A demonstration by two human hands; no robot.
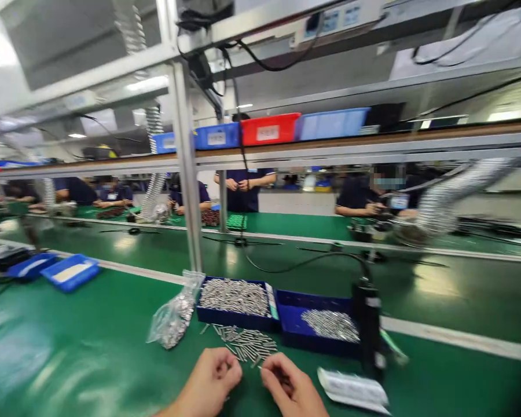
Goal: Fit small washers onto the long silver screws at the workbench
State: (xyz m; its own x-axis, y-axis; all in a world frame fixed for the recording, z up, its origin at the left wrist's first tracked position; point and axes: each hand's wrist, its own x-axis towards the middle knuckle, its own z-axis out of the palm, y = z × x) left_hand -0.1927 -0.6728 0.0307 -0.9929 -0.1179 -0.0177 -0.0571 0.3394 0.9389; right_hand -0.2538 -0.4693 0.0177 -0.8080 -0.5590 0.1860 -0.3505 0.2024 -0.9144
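A loose pile of slim silver metal pins (254, 346) lies on the green bench mat, just beyond my two hands. My left hand (212, 379) is curled with thumb and forefinger together, close to the near left side of the pile; whatever is in it is hidden. Opposite it, my right hand (290, 387) is pinched closed, and a small silver tip shows at its fingertips, too small to name. Behind the pile stands a blue box (238, 318) full of similar pins. Right of that, a second blue box (316, 343) holds a smaller heap of thin metal pieces (330, 325).
A clear plastic bag (173, 318) of small metal parts lies left of the boxes. To the right are a black upright tool (368, 324) with a cable and a white packet (351, 389). A metal post (186, 174) supports a shelf with bins (271, 128). Co-workers sit beyond.
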